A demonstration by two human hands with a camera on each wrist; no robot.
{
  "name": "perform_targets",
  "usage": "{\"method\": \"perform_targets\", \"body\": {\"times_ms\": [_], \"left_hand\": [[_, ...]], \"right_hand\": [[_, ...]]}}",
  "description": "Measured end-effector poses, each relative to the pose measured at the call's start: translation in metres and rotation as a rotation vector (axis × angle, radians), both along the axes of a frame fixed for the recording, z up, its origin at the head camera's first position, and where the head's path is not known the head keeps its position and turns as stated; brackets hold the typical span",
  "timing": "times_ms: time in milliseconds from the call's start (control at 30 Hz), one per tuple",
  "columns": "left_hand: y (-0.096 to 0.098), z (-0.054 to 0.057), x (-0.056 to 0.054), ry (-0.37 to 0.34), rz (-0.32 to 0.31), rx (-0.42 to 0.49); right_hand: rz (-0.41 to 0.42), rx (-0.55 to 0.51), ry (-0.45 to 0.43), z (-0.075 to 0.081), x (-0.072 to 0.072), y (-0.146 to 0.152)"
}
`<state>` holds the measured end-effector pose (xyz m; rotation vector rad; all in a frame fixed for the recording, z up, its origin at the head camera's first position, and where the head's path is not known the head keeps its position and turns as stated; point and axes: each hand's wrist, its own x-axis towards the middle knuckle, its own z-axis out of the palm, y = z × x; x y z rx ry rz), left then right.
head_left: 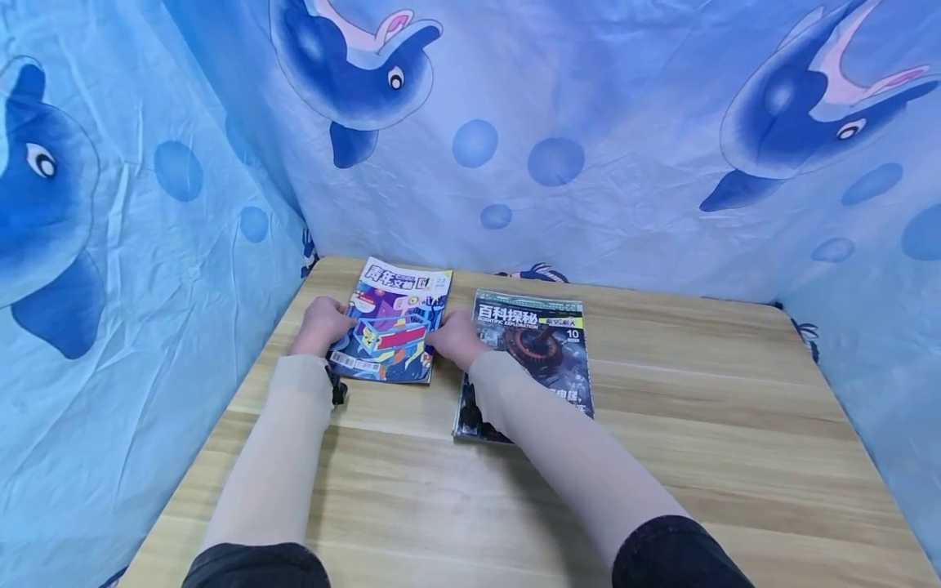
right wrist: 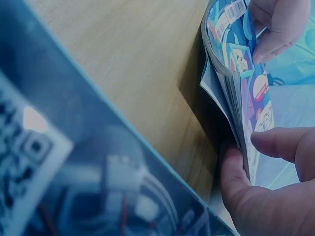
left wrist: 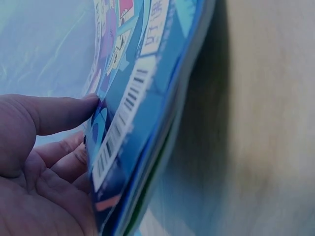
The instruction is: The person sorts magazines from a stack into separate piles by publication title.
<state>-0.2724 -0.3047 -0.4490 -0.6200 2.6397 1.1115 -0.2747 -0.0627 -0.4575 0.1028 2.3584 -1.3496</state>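
A colourful magazine (head_left: 393,327) with a purple and blue cover is held between both hands at the back left of the table. My left hand (head_left: 322,325) pinches its left edge, thumb on the cover beside the barcode (left wrist: 123,123) and the other fingers partly hidden behind. At the opposite edge my right hand (head_left: 457,336) grips it, thumb on top and a finger underneath. Its pages bow slightly and part of it stands off the wood, with a shadow below. Under my right wrist lies a dark magazine (head_left: 537,351) with a round machine on its cover, partly covered by the forearm.
The wooden table (head_left: 698,425) reaches to the right and toward the front. Blue cloth printed with dolphins (head_left: 353,65) hangs behind it and on both sides. More edges show beneath the dark magazine, as in a stack.
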Motion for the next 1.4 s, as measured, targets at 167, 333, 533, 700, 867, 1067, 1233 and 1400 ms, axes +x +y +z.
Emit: {"method": "perform_targets", "body": {"times_ms": [167,333,533,700,867,1067,1233,1400], "left_hand": [[0.000,-0.001,0.005,0.021,-0.002,-0.019],[0.000,-0.002,0.008,0.057,0.006,-0.021],[0.002,0.000,0.011,0.072,0.028,-0.011],[0.008,0.005,0.013,0.069,0.046,-0.006],[0.020,0.012,0.015,0.097,0.026,-0.007],[0.042,0.023,0.027,0.173,-0.029,0.025],[0.063,0.037,0.041,0.212,-0.054,0.079],[0.083,0.049,0.051,0.276,-0.079,0.152]], "right_hand": [[0.040,0.007,0.008,0.001,0.003,0.003],[0.053,0.030,0.008,0.005,0.007,0.005],[0.086,0.069,0.025,0.015,0.015,0.008],[0.111,0.114,0.061,0.019,0.017,0.014],[0.114,0.105,0.101,0.025,0.016,0.022],[0.087,0.065,0.155,0.032,0.020,0.034],[0.074,-0.042,0.175,0.035,0.025,0.051],[0.045,-0.064,0.247,0.041,0.030,0.074]]}}
